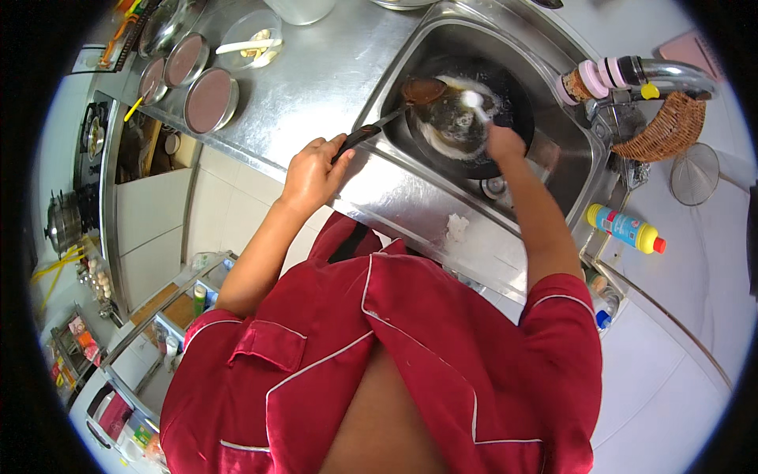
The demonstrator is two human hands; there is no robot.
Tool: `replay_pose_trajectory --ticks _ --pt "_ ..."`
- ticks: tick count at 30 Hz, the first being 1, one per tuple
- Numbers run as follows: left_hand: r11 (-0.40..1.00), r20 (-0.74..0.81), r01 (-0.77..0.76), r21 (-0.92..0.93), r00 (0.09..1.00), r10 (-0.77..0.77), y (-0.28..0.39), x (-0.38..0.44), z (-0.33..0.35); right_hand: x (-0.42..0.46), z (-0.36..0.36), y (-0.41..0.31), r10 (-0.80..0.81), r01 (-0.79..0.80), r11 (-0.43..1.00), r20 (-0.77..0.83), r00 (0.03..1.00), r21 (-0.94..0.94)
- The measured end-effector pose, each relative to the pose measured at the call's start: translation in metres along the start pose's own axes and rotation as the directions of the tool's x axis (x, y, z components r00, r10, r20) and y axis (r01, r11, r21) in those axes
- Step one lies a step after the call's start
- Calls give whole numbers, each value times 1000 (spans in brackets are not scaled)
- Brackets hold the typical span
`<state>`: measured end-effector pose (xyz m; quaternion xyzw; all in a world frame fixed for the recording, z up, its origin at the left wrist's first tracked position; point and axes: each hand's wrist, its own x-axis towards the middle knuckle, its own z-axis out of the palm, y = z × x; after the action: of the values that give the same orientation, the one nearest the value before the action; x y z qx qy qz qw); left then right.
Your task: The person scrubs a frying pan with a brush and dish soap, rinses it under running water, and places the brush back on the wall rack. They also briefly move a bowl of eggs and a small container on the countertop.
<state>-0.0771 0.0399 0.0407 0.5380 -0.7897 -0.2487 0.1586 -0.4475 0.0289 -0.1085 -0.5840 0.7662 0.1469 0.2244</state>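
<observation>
A black wok (521, 109) sits in the stainless-steel sink (571, 172), with murky, foamy liquid inside. My left hand (314, 172) grips a black handle (358, 142) whose metal neck reaches the wok's left rim. Beside the end of that neck lies a brown, rounded utensil head (423, 90); whether the handle belongs to it or to the wok, I cannot tell. Over the wok's right side, my right hand (506, 145) holds a white long-handled utensil (474, 101), its pale round end over the liquid. Motion blurs it, so its exact kind is unclear.
The faucet (669, 74) and a wicker basket (666, 130) stand right of the sink, near a mesh strainer (696, 175) and a yellow bottle (626, 229). Several round metal tins (211, 101) and a clear bowl (251, 29) occupy the left counter. Crumpled white material (456, 228) lies on the front ledge.
</observation>
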Motion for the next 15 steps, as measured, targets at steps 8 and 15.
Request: replay_pose_trajectory --ticks 8,15 --pt "997 29 64 -51 998 -62 -4 -10 1 -52 51 -13 -318 318 948 11 948 -6" --pt "998 0 42 -48 999 -42 -5 -14 4 -19 20 0 37 -36 997 -11 999 73"
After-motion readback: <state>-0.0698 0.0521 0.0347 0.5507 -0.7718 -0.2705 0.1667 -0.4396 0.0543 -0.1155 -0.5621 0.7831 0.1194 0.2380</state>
